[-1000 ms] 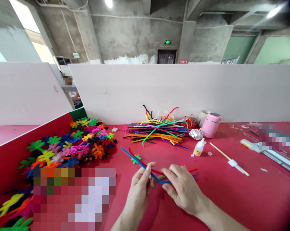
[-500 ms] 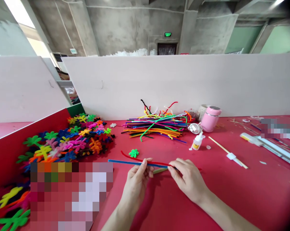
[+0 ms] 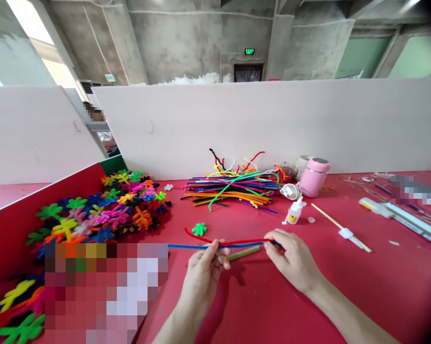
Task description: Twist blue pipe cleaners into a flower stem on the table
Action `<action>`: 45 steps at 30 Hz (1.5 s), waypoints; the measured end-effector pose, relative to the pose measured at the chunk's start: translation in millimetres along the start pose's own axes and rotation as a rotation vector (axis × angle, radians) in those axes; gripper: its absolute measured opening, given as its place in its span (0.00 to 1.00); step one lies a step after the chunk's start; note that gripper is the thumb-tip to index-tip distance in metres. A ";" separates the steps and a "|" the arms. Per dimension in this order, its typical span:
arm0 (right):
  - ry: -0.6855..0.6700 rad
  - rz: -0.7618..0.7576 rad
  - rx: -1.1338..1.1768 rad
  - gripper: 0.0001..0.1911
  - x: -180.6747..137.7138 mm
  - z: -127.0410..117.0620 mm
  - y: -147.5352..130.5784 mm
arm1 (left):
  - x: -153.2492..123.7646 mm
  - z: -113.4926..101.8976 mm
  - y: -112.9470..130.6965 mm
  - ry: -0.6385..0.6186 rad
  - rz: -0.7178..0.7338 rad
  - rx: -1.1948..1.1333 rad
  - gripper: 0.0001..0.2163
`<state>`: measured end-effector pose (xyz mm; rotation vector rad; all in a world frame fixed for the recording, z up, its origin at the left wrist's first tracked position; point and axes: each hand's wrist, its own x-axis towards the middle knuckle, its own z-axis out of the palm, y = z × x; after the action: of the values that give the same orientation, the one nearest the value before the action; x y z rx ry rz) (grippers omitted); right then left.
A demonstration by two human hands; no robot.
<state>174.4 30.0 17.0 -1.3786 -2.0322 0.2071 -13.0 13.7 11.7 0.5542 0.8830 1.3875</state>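
Observation:
Between my hands stretch a red pipe cleaner (image 3: 242, 242) and a blue pipe cleaner (image 3: 186, 246), lying side by side above the table. My left hand (image 3: 205, 267) pinches both between thumb and fingers, and their left ends stick out past it. Farther right, the fingers of my right hand (image 3: 293, 260) are closed on the same two strands, hiding their right ends. A short olive-green stick (image 3: 244, 252) slants out from the left fingers; whether they grip it, I cannot tell. Just beyond the left hand lies a green pipe-cleaner flower (image 3: 200, 229).
Left, a red-walled box (image 3: 18, 215) holds many coloured pipe-cleaner flowers. A heap of pipe cleaners (image 3: 233, 188) lies at the back. Right of it stand a pink bottle (image 3: 313, 177) and a small glue bottle (image 3: 294, 211), near a thin wooden stick (image 3: 326, 214). A white partition (image 3: 265, 124) rises behind.
My right hand has slid rightward along the pipe cleaners, away from my left hand, baring more of them and of the olive stick. The left hand stays nearly in place.

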 end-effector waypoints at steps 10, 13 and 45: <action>-0.146 0.098 0.068 0.10 10.6 -23.1 20.0 | -1.5 -0.4 0.0 0.044 0.033 0.025 0.07; -0.235 0.078 0.145 0.11 12.7 -33.3 25.9 | -0.4 -0.2 0.4 0.046 0.020 0.031 0.08; -0.029 0.171 -0.059 0.18 23.1 -10.6 60.2 | -3.1 -4.9 -12.4 0.036 0.135 0.374 0.15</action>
<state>221.8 73.7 6.6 -1.5964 -1.9578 0.2441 -9.3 8.2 -0.3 0.8885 1.1617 1.3634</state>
